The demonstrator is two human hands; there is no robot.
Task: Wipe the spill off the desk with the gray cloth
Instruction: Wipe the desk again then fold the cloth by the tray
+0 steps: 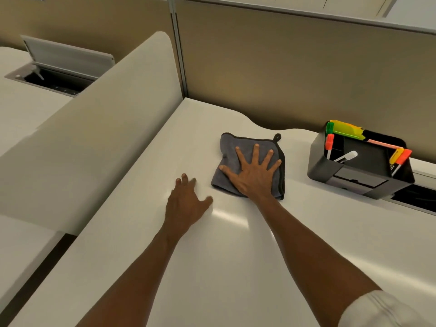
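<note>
right hand [253, 175] lies flat on the gray cloth [238, 159], fingers spread, palm pressing it to the desk [236, 267]; nothing gripped. cloth lies folded near the desk's rear edge, left of a black organizer [349, 175] holding markers. left hand [186, 204] rests beside the cloth, fingers loosely open, empty. no spill discernible.

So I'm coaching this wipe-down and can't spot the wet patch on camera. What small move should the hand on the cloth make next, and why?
Probably slide the right hand and the gray cloth toward the person, keeping the palm flat. The fingers are spread on the cloth, pressing it to the desk; no spill shows, and the pen organizer stands close on the right.
</note>
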